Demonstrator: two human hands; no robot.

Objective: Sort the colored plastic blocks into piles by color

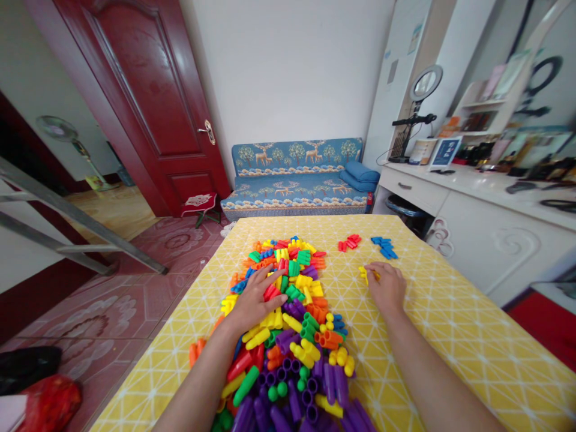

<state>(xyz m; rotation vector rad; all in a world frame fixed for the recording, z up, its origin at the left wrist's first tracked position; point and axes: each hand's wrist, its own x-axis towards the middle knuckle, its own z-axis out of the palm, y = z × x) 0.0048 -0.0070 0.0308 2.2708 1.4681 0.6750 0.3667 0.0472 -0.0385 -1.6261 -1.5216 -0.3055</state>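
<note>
My left hand rests over a large heap of bullet-shaped plastic building blocks, its fingers apart and the palm down. A red block lies under its thumb and fingers. To the right of the heap, my right hand is closed with its fingertips on a yellow block at the tabletop, partly hidden by the fingers. Beyond it lie a small group of red blocks and a small group of blue blocks, apart from the heap.
The table wears a yellow cloth with white lines. Behind it stands a blue sofa with a deer pattern. A white dresser with a ring light is on the right, a red door and a metal ladder on the left.
</note>
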